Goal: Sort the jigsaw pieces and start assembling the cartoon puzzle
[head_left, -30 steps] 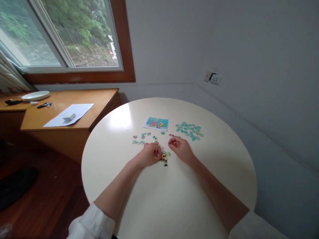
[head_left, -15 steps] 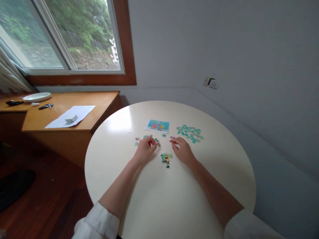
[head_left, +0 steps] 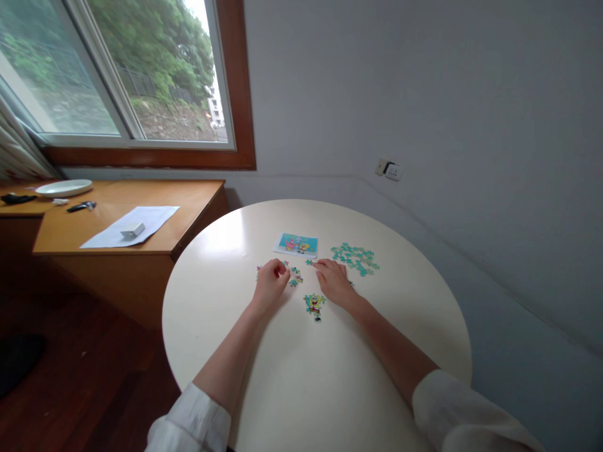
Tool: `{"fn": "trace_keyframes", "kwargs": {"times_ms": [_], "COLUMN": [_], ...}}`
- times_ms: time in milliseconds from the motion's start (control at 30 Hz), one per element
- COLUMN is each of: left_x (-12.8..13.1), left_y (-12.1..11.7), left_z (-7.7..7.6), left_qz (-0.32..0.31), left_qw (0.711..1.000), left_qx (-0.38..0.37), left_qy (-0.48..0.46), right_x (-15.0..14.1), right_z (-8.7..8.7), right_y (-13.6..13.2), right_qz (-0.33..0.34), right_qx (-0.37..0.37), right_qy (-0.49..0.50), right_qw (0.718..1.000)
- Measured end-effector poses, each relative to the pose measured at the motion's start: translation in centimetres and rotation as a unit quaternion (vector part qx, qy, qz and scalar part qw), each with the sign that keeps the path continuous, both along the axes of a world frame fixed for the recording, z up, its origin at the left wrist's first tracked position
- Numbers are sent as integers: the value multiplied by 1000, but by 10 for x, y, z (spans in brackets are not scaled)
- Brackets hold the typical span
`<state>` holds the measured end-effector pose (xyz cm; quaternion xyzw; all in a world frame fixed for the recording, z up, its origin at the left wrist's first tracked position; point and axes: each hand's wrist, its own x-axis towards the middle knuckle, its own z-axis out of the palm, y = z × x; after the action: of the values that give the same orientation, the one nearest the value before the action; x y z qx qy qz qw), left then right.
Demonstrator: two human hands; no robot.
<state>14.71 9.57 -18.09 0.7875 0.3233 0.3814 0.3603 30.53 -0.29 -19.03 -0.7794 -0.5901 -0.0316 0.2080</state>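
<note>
On the round cream table [head_left: 292, 383] my left hand [head_left: 269, 282] rests with its fingers curled among several loose puzzle pieces [head_left: 296, 276]; whether it grips one I cannot make out. My right hand [head_left: 333, 280] lies to the right, its fingertips reaching a small teal piece [head_left: 309, 262]. Between and just below the hands sits a small joined cluster with a yellow cartoon figure [head_left: 313, 304]. A printed reference picture [head_left: 296, 244] lies beyond the hands. A heap of teal pieces [head_left: 354, 258] sits to its right.
A wooden desk [head_left: 188, 207] stands to the left under the window [head_left: 117, 69], bearing a sheet of paper [head_left: 129, 226], a white plate [head_left: 63, 188] and small dark items. A wall socket [head_left: 389, 169] is at the right. Dark wooden floor lies at the left.
Both hands have moved away from the joined yellow-figure cluster and up toward the loose pieces near the picture. The view has shifted slightly.
</note>
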Motion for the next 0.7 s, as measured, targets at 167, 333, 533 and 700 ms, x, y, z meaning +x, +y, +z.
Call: {"fn": "trace_keyframes", "kwargs": {"times_ms": [167, 333, 533, 700], "left_x": [0, -1, -3, -1], "left_y": [1, 3, 5, 5], "left_z": [-1, -2, -1, -3], "left_qz": [-7, 16, 39, 28], "left_qw": [1000, 999, 998, 998], "left_qx": [2, -4, -22, -16], "left_qy": [-17, -29, -51, -54], "right_x": [-1, 1, 10, 13], "right_z": [8, 4, 2, 2], "right_y": [17, 28, 34, 34], "right_qz": [-20, -33, -51, -67], "right_qx": [-49, -57, -56, -56], "right_qy": [-20, -20, 0, 13], "right_qw": [998, 998, 997, 996]}}
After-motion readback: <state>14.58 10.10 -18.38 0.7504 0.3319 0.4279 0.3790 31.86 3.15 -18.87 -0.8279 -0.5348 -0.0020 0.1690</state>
